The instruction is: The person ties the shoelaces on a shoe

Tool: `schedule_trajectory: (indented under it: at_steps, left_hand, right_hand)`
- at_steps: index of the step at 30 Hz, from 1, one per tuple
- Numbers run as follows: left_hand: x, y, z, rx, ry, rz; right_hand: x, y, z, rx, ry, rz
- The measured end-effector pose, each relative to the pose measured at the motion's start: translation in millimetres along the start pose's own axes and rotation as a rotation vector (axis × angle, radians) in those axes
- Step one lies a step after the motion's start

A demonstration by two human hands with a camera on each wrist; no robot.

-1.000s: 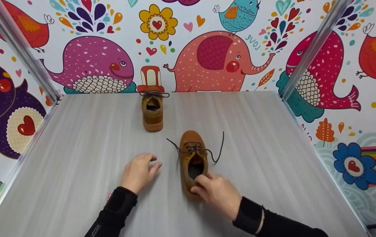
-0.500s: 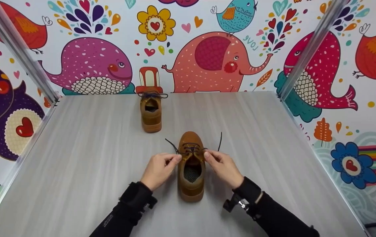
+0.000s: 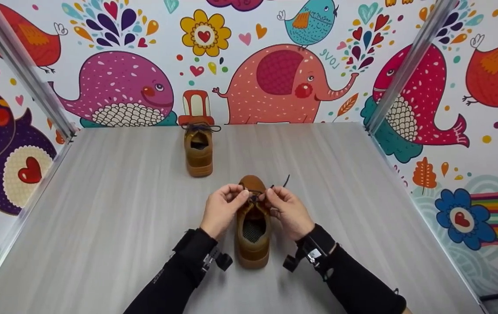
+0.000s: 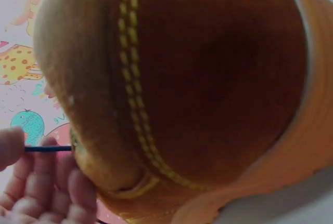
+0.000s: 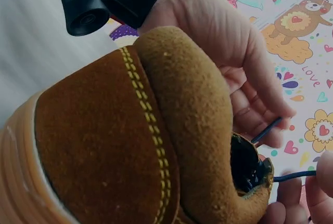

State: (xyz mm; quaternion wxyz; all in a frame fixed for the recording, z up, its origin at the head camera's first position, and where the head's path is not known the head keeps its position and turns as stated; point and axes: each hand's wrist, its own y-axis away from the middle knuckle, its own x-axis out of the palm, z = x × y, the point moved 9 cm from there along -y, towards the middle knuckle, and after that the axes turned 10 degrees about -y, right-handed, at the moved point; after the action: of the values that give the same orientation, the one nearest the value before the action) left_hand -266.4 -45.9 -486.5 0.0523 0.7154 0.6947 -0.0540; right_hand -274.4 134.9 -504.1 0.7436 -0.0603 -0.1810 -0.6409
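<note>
A brown lace-up shoe with yellow stitching stands on the floor panel, toe pointing away. On its left side my left hand pinches one end of the dark shoelace between thumb and fingers. Opposite, my right hand pinches the other lace end, which the right wrist view shows as a dark cord stretched from the eyelets. Both hands are raised around the lacing, close to each other. The shoe's heel fills much of both wrist views, and the knot area is partly hidden by the fingers.
A second brown shoe stands farther back, left of centre, its laces tied in a bow. The pale grey panel is enclosed by walls printed with cartoon animals, with metal posts at the corners.
My right hand has left the shoe's heel and gone forward to the lacing. My left hand has come in from the left. Both have taken hold of the lace and moved forward with it.
</note>
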Motion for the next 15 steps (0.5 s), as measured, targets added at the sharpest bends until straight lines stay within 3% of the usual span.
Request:
schedule_trajectory:
  at_steps: [4, 9, 15]
  left_hand:
    - [-1.1, 2.0, -0.6, 0.023, 0.078, 0.019]
    - [-3.3, 8.1, -1.6, 0.046, 0.089, 0.028]
    - [-1.2, 14.2, -13.7, 0.116, -0.032, 0.041]
  right_hand:
    - [1.3, 2, 2, -0.007, -0.025, 0.016]
    - [3.6, 8, 3, -0.003, -0.031, 0.060]
    - [8.8, 14, 13, -0.054, 0.038, 0.080]
